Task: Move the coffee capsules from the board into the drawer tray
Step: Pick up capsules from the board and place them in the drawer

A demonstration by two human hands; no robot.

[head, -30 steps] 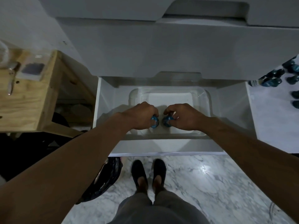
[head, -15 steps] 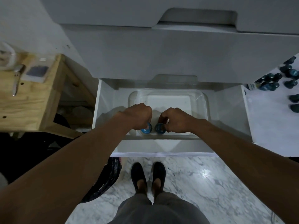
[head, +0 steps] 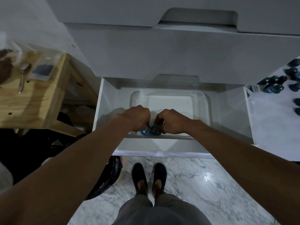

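Observation:
Both hands reach into the open white drawer (head: pixel 105 111), down in the clear plastic tray (head: pixel 206 103). My left hand (head: pixel 135 116) grips a blue coffee capsule (head: pixel 144 132) at the tray's near edge. My right hand (head: pixel 170 120) grips a second blue capsule (head: pixel 156 129) right beside it; the two capsules almost touch. Whether they rest on the tray floor I cannot tell. Several more dark blue capsules (head: pixel 274 86) lie on the white marbled board (head: pixel 267 119) at the right.
A wooden side table (head: pixel 32 98) with a spoon and a small packet stands at the left. A black bag (head: pixel 105 174) sits on the marble floor by my feet (head: pixel 148 177). Closed grey drawer fronts (head: pixel 162 52) rise above the open drawer.
Both hands have sunk lower and nearer to the tray's front edge, still holding their capsules. The view has shifted slightly.

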